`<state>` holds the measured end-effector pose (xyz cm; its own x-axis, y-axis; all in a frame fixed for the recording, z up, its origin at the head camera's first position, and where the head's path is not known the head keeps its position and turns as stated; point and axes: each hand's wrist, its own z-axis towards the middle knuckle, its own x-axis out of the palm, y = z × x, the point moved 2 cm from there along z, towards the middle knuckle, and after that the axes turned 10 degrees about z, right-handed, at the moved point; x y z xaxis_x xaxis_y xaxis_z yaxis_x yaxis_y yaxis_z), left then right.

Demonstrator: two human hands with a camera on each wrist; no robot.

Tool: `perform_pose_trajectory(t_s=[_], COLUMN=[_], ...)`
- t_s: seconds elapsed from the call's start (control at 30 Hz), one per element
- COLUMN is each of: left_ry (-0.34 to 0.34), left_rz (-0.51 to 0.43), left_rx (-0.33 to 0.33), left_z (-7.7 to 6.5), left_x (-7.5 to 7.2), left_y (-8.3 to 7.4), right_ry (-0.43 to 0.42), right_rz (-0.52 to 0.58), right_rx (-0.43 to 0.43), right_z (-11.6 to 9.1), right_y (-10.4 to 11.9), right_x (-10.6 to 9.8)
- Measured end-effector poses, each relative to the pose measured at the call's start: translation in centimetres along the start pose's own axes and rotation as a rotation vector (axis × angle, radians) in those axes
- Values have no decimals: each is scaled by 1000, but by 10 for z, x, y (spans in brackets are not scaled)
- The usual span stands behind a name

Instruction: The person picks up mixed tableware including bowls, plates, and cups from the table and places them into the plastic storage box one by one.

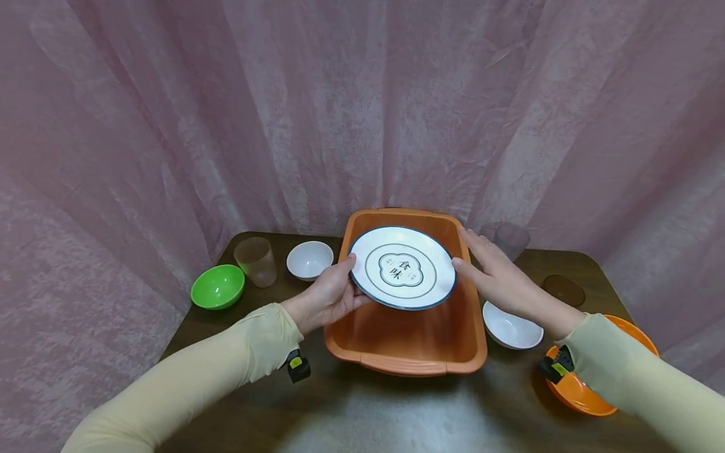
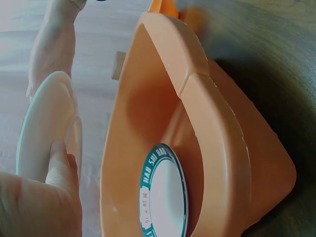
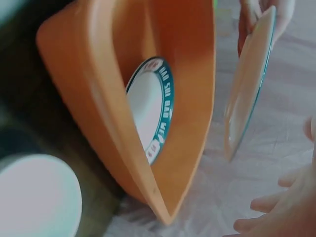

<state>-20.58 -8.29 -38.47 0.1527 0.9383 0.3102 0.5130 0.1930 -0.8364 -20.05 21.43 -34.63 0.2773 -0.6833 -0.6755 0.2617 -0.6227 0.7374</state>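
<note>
A white plate (image 1: 402,268) with a dark blue rim and a printed centre is held over an orange-brown tub (image 1: 404,365). My left hand (image 1: 331,292) grips its left edge, thumb on the upper face and fingers beneath. Seen from the left wrist, a finger presses against the plate's underside (image 2: 47,128). My right hand (image 1: 501,277) is by the opposite edge with fingers extended; the right wrist view shows it apart from the plate. Inside the tub lies another plate (image 3: 148,103), with a lettered green band, hidden from the head view by the held one.
On the dark table (image 1: 255,402), a green bowl (image 1: 218,287), a brownish cup (image 1: 256,261) and a white bowl (image 1: 309,260) stand left of the tub. To its right are another white bowl (image 1: 512,330), a clear cup (image 1: 511,239), a brown disc (image 1: 564,290) and orange dishes (image 1: 583,396).
</note>
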Motion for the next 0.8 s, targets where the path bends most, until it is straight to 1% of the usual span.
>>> perform_pose_trajectory(t_s=[0.13,0.23,0.4,0.47,0.53,0.67,0.8], left_ry=[-14,-21,-29,-33,-38,-41,-41], left_rz=[5,7,18,23,26,21,4], left_rx=[-3,-3,-3,-3,-4,1,2], left_z=[3,5,8,8,8,12,18], left_x=[-1,-1,-3,-3,-3,-1,6], left_y=[0,1,2,1,1,1,2], right_ry=[-13,4,59,74,92,102,112], right_rz=[-213,-347,-532,-570,-591,-601,-609], right_rx=[-73,-141,-310,-373,-405,-434,-442], right_z=[-9,-17,-29,-33,-35,-37,-37], right_y=[4,8,15,18,19,22,20], right_x=[-2,-3,-4,-3,-2,0,1])
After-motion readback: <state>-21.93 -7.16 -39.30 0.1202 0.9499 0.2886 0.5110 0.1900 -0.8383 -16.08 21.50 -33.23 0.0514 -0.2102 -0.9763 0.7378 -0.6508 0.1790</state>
